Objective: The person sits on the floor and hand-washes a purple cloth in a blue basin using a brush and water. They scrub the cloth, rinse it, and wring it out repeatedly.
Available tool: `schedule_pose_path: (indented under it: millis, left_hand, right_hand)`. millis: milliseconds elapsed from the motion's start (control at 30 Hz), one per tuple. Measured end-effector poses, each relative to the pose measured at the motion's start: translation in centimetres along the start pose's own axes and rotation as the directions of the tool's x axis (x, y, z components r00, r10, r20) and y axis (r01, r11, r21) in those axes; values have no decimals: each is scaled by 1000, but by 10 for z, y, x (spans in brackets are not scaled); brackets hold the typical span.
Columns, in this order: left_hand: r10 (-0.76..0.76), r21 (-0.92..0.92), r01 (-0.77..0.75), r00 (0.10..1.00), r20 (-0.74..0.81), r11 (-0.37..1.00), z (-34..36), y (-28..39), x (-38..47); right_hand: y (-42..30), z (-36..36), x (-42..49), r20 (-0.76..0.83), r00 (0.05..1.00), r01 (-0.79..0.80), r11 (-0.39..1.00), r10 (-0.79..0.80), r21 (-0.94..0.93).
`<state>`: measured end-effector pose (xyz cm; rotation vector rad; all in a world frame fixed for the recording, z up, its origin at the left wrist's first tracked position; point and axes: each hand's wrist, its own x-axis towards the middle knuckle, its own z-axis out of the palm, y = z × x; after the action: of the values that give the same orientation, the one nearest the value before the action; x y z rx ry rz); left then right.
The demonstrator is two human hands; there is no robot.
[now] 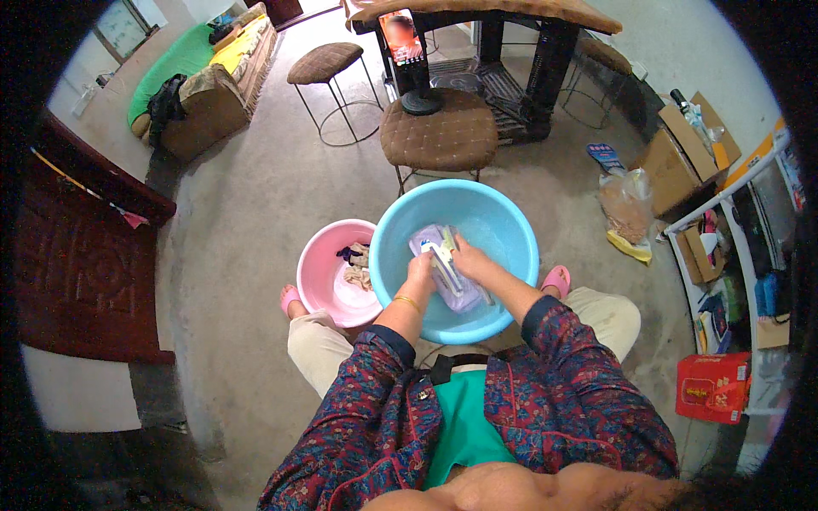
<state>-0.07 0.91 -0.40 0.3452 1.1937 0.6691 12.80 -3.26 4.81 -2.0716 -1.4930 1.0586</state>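
Before me stands a large light-blue plastic basin (511,220). A lavender plastic board (470,299), seemingly a washboard, leans inside it. Both my hands are over the board, on a small wet cloth (441,252) of white and pale yellow with a dark stripe. My left hand (420,271) grips the cloth's near left part, and a gold-coloured bangle circles that wrist. Across from it, my right hand (468,257) has the cloth's right side between thumb and fingers. Some of the cloth is hidden by my fingers.
A pink basin (313,274) with crumpled beige and dark fabric (356,276) touches the blue one's left side. Just beyond is a quilted brown stool (441,137) bearing a phone (402,38) on a stand. Rightward lie a plastic bag (626,204), a cardboard box (668,169) and a red carton (712,388).
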Motion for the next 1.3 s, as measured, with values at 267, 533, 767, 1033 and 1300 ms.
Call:
schedule_pose_path:
  millis: [267, 533, 767, 1033, 1300]
  left_hand:
    - [66, 12, -66, 996, -58, 998, 8, 3, -13]
    - [77, -133, -83, 996, -55, 988, 12, 22, -21]
    - [81, 60, -87, 992, 92, 994, 31, 20, -24]
    - [325, 457, -190, 916, -237, 869, 0, 0, 54]
    - [243, 322, -183, 957, -159, 929, 1, -8, 58]
  right_hand:
    - [-31, 3, -36, 39, 990, 139, 957, -134, -256]
    - [-24, 14, -48, 194, 960, 236, 956, -201, -173]
    - [5, -27, 6, -30, 999, 27, 949, -38, -313]
    - [23, 0, 5, -26, 986, -165, 954, 164, -249]
    - [-3, 14, -23, 46, 992, 123, 965, -116, -233]
